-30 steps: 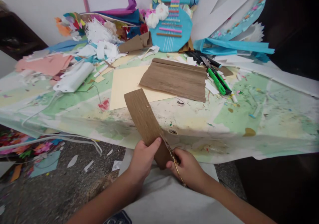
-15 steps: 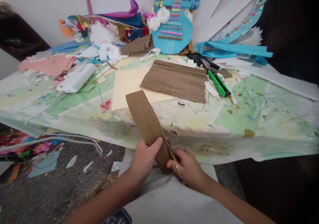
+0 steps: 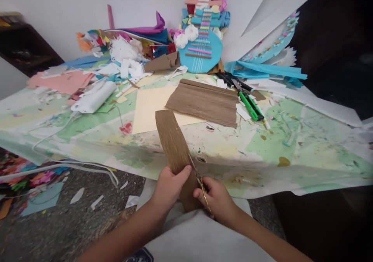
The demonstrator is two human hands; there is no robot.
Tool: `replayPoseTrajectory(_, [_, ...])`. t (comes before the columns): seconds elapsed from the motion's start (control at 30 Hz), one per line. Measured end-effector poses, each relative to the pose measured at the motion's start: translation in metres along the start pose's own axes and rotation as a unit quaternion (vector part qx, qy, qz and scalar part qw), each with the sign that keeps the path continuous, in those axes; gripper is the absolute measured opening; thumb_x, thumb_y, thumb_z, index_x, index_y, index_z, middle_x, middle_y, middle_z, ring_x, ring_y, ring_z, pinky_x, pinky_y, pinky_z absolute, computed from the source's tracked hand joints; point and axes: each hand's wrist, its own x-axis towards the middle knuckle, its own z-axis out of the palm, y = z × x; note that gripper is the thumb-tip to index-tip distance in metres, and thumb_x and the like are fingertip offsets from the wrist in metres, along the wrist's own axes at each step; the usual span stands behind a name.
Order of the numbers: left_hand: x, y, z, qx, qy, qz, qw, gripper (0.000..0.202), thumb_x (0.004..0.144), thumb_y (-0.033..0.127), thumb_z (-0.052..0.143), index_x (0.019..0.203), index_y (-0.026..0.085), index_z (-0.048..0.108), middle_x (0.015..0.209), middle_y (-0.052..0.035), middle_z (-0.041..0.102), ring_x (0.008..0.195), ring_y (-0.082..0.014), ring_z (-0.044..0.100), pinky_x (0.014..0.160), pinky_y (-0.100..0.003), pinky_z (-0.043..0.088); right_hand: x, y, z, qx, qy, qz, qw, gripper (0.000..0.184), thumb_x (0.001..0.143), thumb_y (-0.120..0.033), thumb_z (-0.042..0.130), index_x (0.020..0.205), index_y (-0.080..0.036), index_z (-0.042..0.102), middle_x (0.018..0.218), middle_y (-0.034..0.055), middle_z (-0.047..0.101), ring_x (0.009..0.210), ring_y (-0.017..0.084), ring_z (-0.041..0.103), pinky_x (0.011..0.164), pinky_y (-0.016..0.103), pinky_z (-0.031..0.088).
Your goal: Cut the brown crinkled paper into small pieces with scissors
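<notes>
A long strip of brown crepe paper is pinched in my left hand, with the thumb lying on top and the other fingers out of sight beneath. My right hand is closed round the gold-coloured handles of a pair of scissors. The blades lie along the right edge of the strip, close to my left thumb. The lower end of the strip hangs over my lap. Beyond my hands, a wider sheet of brown crepe paper lies on a cream paper sheet.
A green box cutter lies right of the brown sheet. A white glue gun with a cord is at the left, beside paper scraps. At the back, a blue paper guitar leans on the wall. The tablecloth drapes over the front edge.
The view has tilted and shifted slightly. The strip stands a little more upright, and the scissors stay at its right edge in my right hand.
</notes>
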Motion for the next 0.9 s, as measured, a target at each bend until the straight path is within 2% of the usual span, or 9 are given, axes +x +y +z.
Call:
replayPoseTrajectory(0.17, [0.002, 0.013, 0.002, -0.086, -0.006, 0.000, 0.996, 0.025, 0.058, 0.029, 0.066, 0.075, 0.012, 0.058, 0.068, -0.0027, 0.063, 0.060, -0.0150, 0.058, 0.057, -0.027, 0.046, 0.002, -0.006, -0.001, -0.022, 0.020, -0.003, 1.000, 0.048, 0.068, -0.063, 0.038, 0.055, -0.017, 0.041, 0.054, -0.0012, 0.043, 0.051, 0.010, 0.036, 0.047, 0.022, 0.023])
replayPoseTrajectory(0.33, [0.001, 0.021, 0.004, -0.112, -0.002, 0.012, 0.994, 0.026, 0.056, 0.028, 0.067, 0.072, 0.012, 0.056, 0.060, 0.0003, 0.060, 0.051, -0.0121, 0.055, 0.050, -0.024, 0.045, 0.003, -0.010, 0.001, -0.004, 0.030, -0.004, 1.000, 0.048, 0.067, -0.064, 0.038, 0.054, -0.017, 0.038, 0.052, -0.0021, 0.040, 0.050, 0.010, 0.034, 0.046, 0.022, 0.023])
replayPoseTrajectory(0.5, [-0.004, 0.019, 0.011, -0.108, 0.021, 0.032, 0.993, 0.026, 0.056, 0.029, 0.067, 0.071, 0.011, 0.056, 0.057, -0.0005, 0.060, 0.049, -0.0123, 0.055, 0.048, -0.023, 0.044, 0.003, -0.011, 0.001, 0.025, 0.049, -0.039, 0.998, 0.050, 0.066, -0.066, 0.035, 0.060, -0.017, 0.039, 0.053, -0.0024, 0.041, 0.049, 0.009, 0.034, 0.045, 0.021, 0.025])
replayPoseTrajectory(0.67, [-0.010, 0.014, 0.017, -0.104, -0.002, 0.036, 0.994, 0.026, 0.058, 0.028, 0.066, 0.074, 0.009, 0.057, 0.061, -0.0029, 0.061, 0.055, -0.0149, 0.057, 0.054, -0.026, 0.046, 0.005, -0.012, 0.000, 0.048, 0.071, -0.063, 0.994, 0.052, 0.067, -0.068, 0.032, 0.058, -0.017, 0.038, 0.052, -0.0027, 0.039, 0.048, 0.008, 0.032, 0.045, 0.021, 0.027])
replayPoseTrajectory(0.9, [-0.008, 0.018, 0.010, -0.150, 0.017, 0.042, 0.988, 0.020, 0.057, 0.024, 0.067, 0.069, 0.011, 0.058, 0.061, -0.0011, 0.063, 0.054, -0.0114, 0.057, 0.053, -0.022, 0.046, 0.003, -0.011, -0.001, 0.054, 0.078, -0.059, 0.994, 0.052, 0.066, -0.068, 0.032, 0.061, -0.017, 0.038, 0.054, -0.0017, 0.041, 0.050, 0.009, 0.035, 0.046, 0.022, 0.029])
